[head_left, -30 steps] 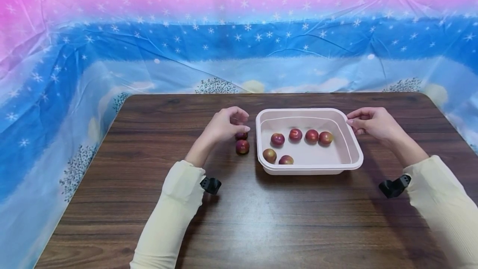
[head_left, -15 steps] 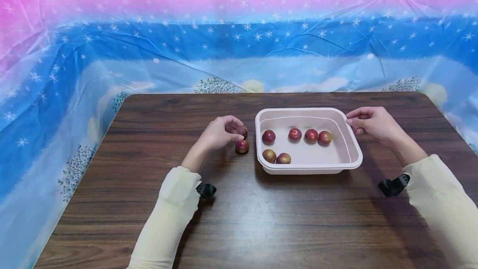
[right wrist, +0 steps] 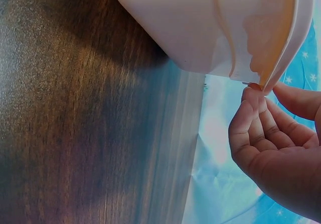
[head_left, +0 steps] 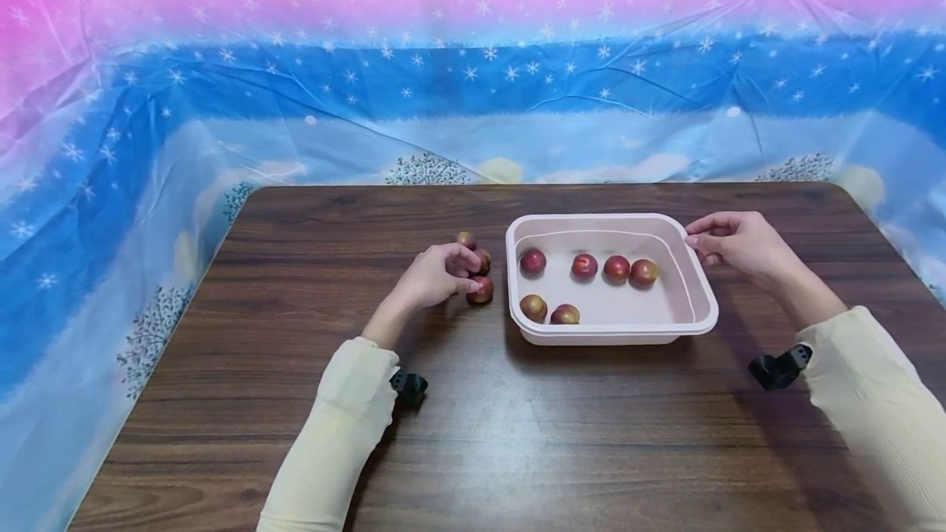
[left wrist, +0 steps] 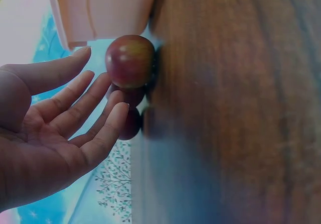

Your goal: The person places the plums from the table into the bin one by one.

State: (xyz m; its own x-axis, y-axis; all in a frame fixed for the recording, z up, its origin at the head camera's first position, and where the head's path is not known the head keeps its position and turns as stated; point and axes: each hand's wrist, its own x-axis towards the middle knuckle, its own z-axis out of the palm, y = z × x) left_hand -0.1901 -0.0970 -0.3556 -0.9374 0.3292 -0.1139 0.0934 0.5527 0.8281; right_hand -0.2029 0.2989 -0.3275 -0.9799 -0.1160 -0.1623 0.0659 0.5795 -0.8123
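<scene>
Three reddish plums stand in a short row on the table left of the tub: a far plum (head_left: 466, 240), a middle plum (head_left: 483, 262) and a near plum (head_left: 480, 291). My left hand (head_left: 441, 275) is beside the near two, fingers loosely bent and thumb apart. In the left wrist view, the near plum (left wrist: 130, 61) sits just beyond the fingertips, not gripped. My right hand (head_left: 741, 244) pinches the right rim of a pale pink plastic tub (head_left: 613, 330). The right wrist view shows thumb and fingers on the tub's rim (right wrist: 281, 68).
Several plums lie inside the tub, among them a dark one (head_left: 532, 262) by the left wall and a greenish one (head_left: 565, 314) near the front. Both stand on a brown wood-grain table (head_left: 473, 433). A snowflake-patterned cloth (head_left: 473, 72) hangs behind it.
My left hand has drawn back from the tub's left rim toward the near plum, uncovering the far plum. One plum inside the tub has rolled to the left wall. My right hand stays put.
</scene>
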